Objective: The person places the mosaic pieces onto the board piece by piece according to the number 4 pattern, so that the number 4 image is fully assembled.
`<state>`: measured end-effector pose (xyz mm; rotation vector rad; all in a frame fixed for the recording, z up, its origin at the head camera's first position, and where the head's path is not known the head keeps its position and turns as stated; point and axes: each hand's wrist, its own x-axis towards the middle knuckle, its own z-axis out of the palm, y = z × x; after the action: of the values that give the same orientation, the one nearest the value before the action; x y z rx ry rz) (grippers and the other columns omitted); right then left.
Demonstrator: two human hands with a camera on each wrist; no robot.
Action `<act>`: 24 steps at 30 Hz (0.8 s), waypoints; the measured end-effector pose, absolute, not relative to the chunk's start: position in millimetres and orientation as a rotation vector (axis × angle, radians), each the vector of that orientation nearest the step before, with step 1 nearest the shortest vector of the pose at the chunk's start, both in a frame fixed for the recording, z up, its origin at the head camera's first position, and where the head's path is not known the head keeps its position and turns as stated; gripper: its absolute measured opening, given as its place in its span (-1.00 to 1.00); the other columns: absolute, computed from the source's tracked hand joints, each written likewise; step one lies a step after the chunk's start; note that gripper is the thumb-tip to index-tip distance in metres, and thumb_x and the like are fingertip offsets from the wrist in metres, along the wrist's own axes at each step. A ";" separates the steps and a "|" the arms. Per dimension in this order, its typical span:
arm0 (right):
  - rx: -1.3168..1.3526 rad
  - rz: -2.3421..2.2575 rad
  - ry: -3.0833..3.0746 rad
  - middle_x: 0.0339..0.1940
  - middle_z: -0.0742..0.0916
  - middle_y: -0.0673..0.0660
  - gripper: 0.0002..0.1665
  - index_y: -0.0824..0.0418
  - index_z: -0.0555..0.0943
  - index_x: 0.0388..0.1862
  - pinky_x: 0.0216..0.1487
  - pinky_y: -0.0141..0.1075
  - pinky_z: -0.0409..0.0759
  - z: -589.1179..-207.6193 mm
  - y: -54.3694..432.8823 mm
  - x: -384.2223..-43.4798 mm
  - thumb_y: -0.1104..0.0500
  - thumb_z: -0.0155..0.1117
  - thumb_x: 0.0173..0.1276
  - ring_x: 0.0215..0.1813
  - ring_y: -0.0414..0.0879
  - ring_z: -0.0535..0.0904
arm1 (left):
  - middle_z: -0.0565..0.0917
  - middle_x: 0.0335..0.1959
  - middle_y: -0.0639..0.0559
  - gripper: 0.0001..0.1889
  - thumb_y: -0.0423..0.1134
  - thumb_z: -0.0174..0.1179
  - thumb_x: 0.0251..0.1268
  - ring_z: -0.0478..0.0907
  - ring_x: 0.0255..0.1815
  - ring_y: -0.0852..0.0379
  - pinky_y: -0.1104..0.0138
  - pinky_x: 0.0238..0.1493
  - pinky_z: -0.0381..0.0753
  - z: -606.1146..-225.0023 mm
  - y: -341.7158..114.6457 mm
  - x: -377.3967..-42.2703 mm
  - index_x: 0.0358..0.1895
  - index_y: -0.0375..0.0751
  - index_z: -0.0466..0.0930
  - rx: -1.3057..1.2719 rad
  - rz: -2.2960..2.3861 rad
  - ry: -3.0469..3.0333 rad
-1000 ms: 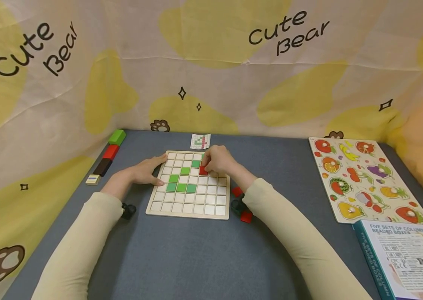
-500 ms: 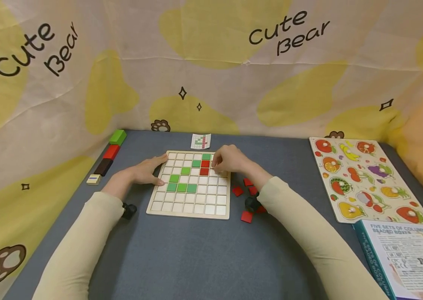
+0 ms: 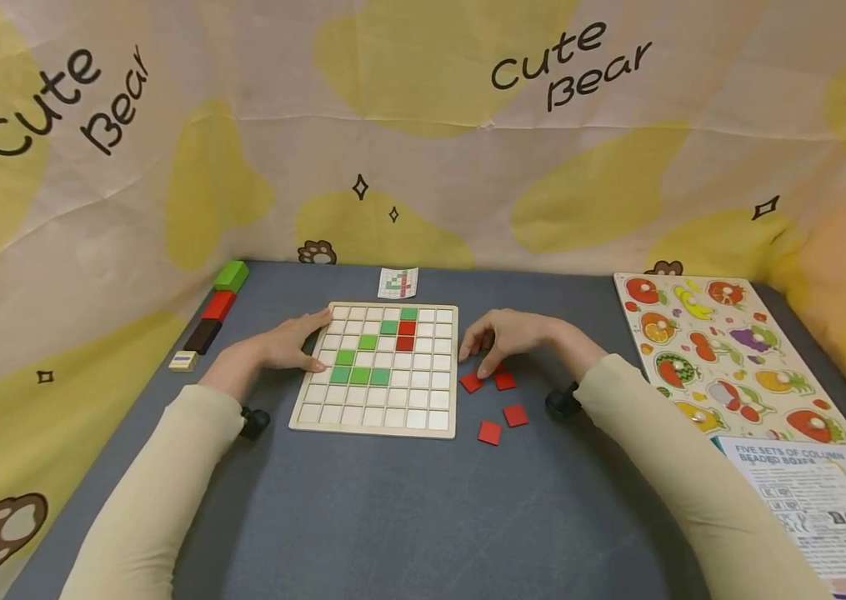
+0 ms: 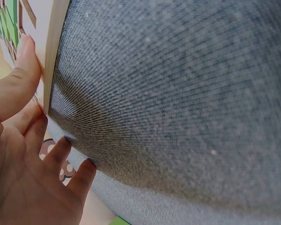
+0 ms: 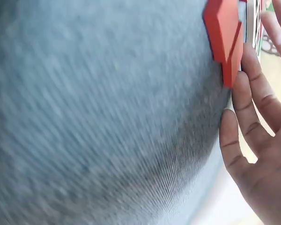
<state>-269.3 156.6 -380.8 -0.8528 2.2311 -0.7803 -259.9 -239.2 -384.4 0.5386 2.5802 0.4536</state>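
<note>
A white grid board [image 3: 423, 400] in a pale wooden frame lies on the table, with several green tiles [image 3: 360, 376] and two red tiles [image 3: 406, 335] in its cells. My left hand [image 3: 287, 342] rests on its left edge. In the left wrist view the thumb [image 4: 25, 61] lies on the frame while the other fingers spread beyond the edge. Right of the board, my right hand [image 3: 508, 337] hovers low over loose red tiles [image 3: 516, 416], its fingers bent loosely and apart. The right wrist view shows red tiles [image 5: 232, 51] beside the fingertips, none plainly pinched.
Behind the board lies a small pattern card [image 3: 397, 283]. Green, red and dark blocks [image 3: 217, 306] line the left edge, with a small cream box [image 3: 184, 361] at their near end. A fruit puzzle board [image 3: 738, 358] and a printed box [image 3: 813, 508] occupy the right side.
My right hand has left the red tile in the grid and moved right, off the board, to the loose red tiles. The left hand stays on the board's edge.
</note>
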 end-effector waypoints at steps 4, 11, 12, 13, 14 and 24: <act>-0.895 -0.726 2.236 -0.07 0.63 0.09 -0.61 -0.02 0.73 -0.08 0.01 -0.27 0.48 -384.9 152.4 -262.8 0.11 0.59 0.06 -0.03 -0.06 0.46 | -0.13 0.64 -0.30 0.04 -0.05 0.34 0.23 -0.22 0.62 -0.42 -0.31 0.54 -0.15 -386.6 -239.5 -260.4 0.60 -0.28 -0.17 0.547 0.459 2.580; -0.898 -0.693 2.311 -0.18 0.61 0.07 -0.70 -0.04 0.73 -0.26 -0.04 -0.30 0.46 -388.4 144.8 -258.2 0.12 0.63 -0.01 -0.11 -0.10 0.44 | -0.13 0.63 -0.31 0.03 -0.08 0.34 0.23 -0.21 0.62 -0.43 -0.30 0.55 -0.16 -386.4 -239.6 -261.0 0.59 -0.31 -0.15 0.561 0.454 2.587; -0.896 -0.688 2.315 -0.19 0.61 0.05 -0.71 -0.03 0.73 -0.28 -0.04 -0.30 0.47 -388.5 144.4 -258.4 0.12 0.63 -0.01 -0.11 -0.11 0.45 | -0.13 0.64 -0.30 0.03 -0.08 0.34 0.23 -0.22 0.62 -0.42 -0.29 0.55 -0.17 -386.1 -239.5 -260.9 0.60 -0.29 -0.16 0.555 0.458 2.584; -0.895 -0.682 2.319 -0.20 0.63 0.04 -0.72 -0.02 0.72 -0.30 -0.06 -0.31 0.48 -388.3 144.0 -258.7 0.13 0.63 -0.01 -0.13 -0.12 0.47 | -0.13 0.64 -0.30 0.03 -0.07 0.34 0.23 -0.22 0.62 -0.42 -0.29 0.55 -0.17 -385.9 -239.7 -260.5 0.60 -0.29 -0.16 0.553 0.458 2.583; -0.894 -0.679 2.319 -0.23 0.64 0.04 -0.73 -0.01 0.71 -0.32 -0.09 -0.32 0.50 -387.9 143.8 -259.2 0.14 0.63 0.00 -0.16 -0.12 0.48 | -0.13 0.64 -0.30 0.03 -0.06 0.34 0.23 -0.22 0.62 -0.42 -0.30 0.55 -0.17 -385.5 -239.5 -260.1 0.60 -0.29 -0.16 0.553 0.461 2.581; -0.844 -0.809 2.394 -0.50 0.71 0.00 -0.82 0.13 0.67 -0.39 -0.31 -0.34 0.50 -370.2 133.2 -269.2 0.22 0.55 0.08 -0.42 -0.16 0.57 | -0.14 0.64 -0.30 0.04 -0.05 0.33 0.24 -0.23 0.63 -0.41 -0.30 0.55 -0.17 -384.1 -238.8 -258.7 0.60 -0.29 -0.17 0.541 0.467 2.574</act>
<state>-269.2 133.2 -370.2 -0.8440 2.3939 -0.8089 -258.7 -238.8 -384.1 0.5411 2.5740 0.4674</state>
